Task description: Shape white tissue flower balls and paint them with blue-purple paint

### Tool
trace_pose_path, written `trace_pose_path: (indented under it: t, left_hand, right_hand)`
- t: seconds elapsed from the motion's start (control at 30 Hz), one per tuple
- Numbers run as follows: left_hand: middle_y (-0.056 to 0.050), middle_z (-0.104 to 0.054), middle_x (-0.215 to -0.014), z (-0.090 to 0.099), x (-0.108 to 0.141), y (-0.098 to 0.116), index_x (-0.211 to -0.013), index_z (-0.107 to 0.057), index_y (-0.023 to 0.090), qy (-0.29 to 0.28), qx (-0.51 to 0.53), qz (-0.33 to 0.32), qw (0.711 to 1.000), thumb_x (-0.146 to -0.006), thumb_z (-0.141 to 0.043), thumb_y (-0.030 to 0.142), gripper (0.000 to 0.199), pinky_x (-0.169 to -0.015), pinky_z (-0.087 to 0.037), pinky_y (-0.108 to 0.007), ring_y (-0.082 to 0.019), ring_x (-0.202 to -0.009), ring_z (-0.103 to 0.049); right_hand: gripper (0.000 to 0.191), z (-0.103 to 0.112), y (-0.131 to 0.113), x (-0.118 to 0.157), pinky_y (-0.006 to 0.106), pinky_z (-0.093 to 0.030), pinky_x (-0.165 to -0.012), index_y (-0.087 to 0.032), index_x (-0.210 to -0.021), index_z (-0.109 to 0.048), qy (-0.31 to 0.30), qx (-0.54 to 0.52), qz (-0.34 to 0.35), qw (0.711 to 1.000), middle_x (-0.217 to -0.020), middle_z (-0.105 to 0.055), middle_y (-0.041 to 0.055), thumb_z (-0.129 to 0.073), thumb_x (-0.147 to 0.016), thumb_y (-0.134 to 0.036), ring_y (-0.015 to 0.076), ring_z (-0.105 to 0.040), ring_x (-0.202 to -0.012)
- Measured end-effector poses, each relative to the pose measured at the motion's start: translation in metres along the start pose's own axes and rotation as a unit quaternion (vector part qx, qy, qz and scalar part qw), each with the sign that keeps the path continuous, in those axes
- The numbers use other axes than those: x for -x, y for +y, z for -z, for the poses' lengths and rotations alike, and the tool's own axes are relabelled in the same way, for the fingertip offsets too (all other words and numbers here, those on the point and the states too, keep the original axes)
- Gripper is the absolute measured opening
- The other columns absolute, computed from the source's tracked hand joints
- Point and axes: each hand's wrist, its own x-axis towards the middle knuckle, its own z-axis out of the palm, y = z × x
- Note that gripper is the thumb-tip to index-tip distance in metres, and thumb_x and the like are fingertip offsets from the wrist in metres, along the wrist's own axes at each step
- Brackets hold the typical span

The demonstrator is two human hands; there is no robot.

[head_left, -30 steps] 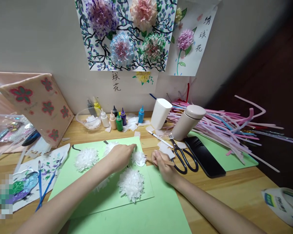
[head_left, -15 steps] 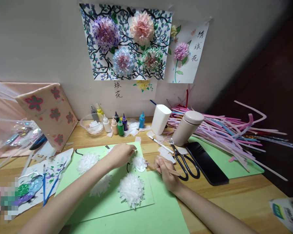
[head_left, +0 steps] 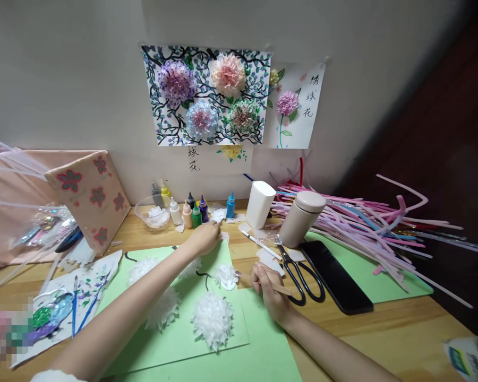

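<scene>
One left hand (head_left: 207, 237), stretched over the far edge of a green board (head_left: 181, 345), fingertips beside paper scraps (head_left: 218, 214); whether it grips anything cannot be told. One right hand (head_left: 269, 289), off the board's right edge, fingers closed round a wooden stick (head_left: 282, 289).

Five white flowers (head_left: 212, 320), on the board: three partly hidden by the left arm (head_left: 139, 305), one small at the right edge, one larger at near right. One green sheet (head_left: 270, 339), beneath the board on the bench (head_left: 358, 334).

Right of the right hand: scissors (head_left: 298, 276), black-handled; phone (head_left: 336, 277), dark screen; pen (head_left: 261, 245), white, lying farther off. Beyond these: white cup (head_left: 260, 206), upright; flask (head_left: 302, 217), beige, lidded. Far right: pipe cleaners (head_left: 354, 225), loose heap, chiefly pink.

Far side, near the wall: bottles (head_left: 196, 216), assorted colours, standing in a cluster, one blue set apart to the right; clear bowl (head_left: 153, 223), holding scraps.

Left: two brushes (head_left: 75, 305), blue, on paint-marked paper (head_left: 90, 284); palette (head_left: 51, 315), wet colours; pink box (head_left: 85, 199), flower-decorated.

Wall: flower pictures (head_left: 207, 95).
</scene>
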Motion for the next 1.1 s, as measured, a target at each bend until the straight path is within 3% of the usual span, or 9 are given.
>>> trace_pose_path:
  t: [0.07,0.17,0.3,0.5,0.7,0.77,0.87,1.0,1.1]
  left_hand:
    - [-0.013,-0.058,-0.100,0.000,0.002,-0.004,-0.096,-0.055,0.011,0.022,0.010,0.006,1.000,-0.083,-0.041,0.023,0.023,-0.080,-0.043,-0.031,-0.021,-0.092,-0.056]
    - [-0.012,-0.056,-0.107,0.000,0.006,-0.011,-0.101,-0.054,0.013,0.101,0.060,0.035,0.992,-0.083,-0.040,0.021,0.024,-0.082,-0.042,-0.030,-0.020,-0.097,-0.055]
    - [-0.008,-0.063,-0.095,0.002,0.009,-0.017,-0.095,-0.057,0.015,0.176,0.140,0.065,0.972,-0.082,-0.039,0.017,0.022,-0.075,-0.044,-0.029,-0.019,-0.087,-0.058]
    - [-0.009,-0.067,-0.091,0.005,0.006,-0.017,-0.102,-0.055,0.015,0.169,0.154,0.097,0.969,-0.077,-0.038,0.005,0.033,-0.072,-0.045,-0.028,-0.018,-0.084,-0.061]
    - [-0.007,-0.068,-0.093,0.021,0.008,-0.017,-0.094,-0.058,0.019,0.179,0.123,0.134,0.967,-0.081,-0.043,0.015,0.021,-0.073,-0.045,-0.029,-0.020,-0.090,-0.061]
    - [-0.005,-0.068,-0.090,0.029,0.013,-0.014,-0.091,-0.059,0.020,0.204,0.155,0.142,0.956,-0.080,-0.047,0.019,0.016,-0.073,-0.046,-0.029,-0.019,-0.087,-0.061]
    - [-0.004,-0.067,-0.085,0.040,0.027,-0.003,-0.087,-0.059,0.018,0.229,0.249,0.097,0.936,-0.077,-0.053,0.023,0.013,-0.072,-0.048,-0.028,-0.017,-0.080,-0.062]
    - [-0.004,-0.067,-0.078,0.045,0.045,0.013,-0.080,-0.059,0.016,0.183,0.335,0.097,0.919,-0.071,-0.060,0.028,0.014,-0.065,-0.049,-0.026,-0.016,-0.074,-0.063]
    - [-0.004,-0.068,-0.073,0.041,0.052,0.019,-0.078,-0.059,0.015,0.108,0.382,0.120,0.910,-0.067,-0.064,0.028,0.018,-0.063,-0.049,-0.026,-0.016,-0.070,-0.063]
  right_hand:
    - [0.045,0.000,-0.001,0.000,0.028,-0.032,-0.060,-0.020,-0.054,-0.033,0.004,-0.004,-0.002,1.000,-0.053,-0.036,-0.0017,-0.019,-0.094,-0.036,0.0129,-0.039,-0.055]
    - [0.045,0.001,-0.001,-0.001,0.028,-0.032,-0.061,-0.020,-0.055,-0.034,0.010,-0.006,-0.006,1.000,-0.055,-0.038,-0.0016,-0.020,-0.093,-0.037,0.0128,-0.040,-0.056]
    - [0.045,0.000,-0.001,-0.002,0.027,-0.032,-0.060,-0.020,-0.055,-0.036,0.012,-0.006,-0.017,1.000,-0.055,-0.039,-0.0016,-0.021,-0.093,-0.038,0.0128,-0.041,-0.056]
    - [0.044,0.000,0.000,-0.003,0.028,-0.032,-0.060,-0.020,-0.055,-0.038,0.015,-0.014,-0.019,1.000,-0.055,-0.040,-0.0016,-0.022,-0.093,-0.037,0.0128,-0.041,-0.056]
    - [0.046,0.000,-0.002,-0.003,0.028,-0.034,-0.060,-0.020,-0.055,-0.041,0.010,-0.016,-0.019,1.000,-0.055,-0.042,-0.0007,-0.022,-0.093,-0.038,0.0131,-0.042,-0.056]
    - [0.047,0.001,-0.002,-0.003,0.027,-0.035,-0.059,-0.020,-0.055,-0.042,0.010,-0.020,-0.022,1.000,-0.056,-0.043,-0.0004,-0.022,-0.093,-0.039,0.0132,-0.043,-0.056]
    - [0.046,0.001,-0.001,-0.003,0.027,-0.035,-0.059,-0.019,-0.057,-0.043,0.017,-0.027,-0.029,0.999,-0.056,-0.044,-0.0003,-0.023,-0.092,-0.040,0.0131,-0.043,-0.056]
    - [0.046,0.000,0.000,-0.003,0.027,-0.034,-0.058,-0.019,-0.057,-0.044,0.024,-0.035,-0.029,0.999,-0.056,-0.045,-0.0001,-0.023,-0.092,-0.040,0.0130,-0.043,-0.056]
    - [0.050,0.001,0.001,-0.001,0.027,-0.033,-0.058,-0.020,-0.052,-0.042,0.034,-0.029,-0.020,0.999,-0.052,-0.043,-0.0005,-0.020,-0.092,-0.041,0.0130,-0.042,-0.054]
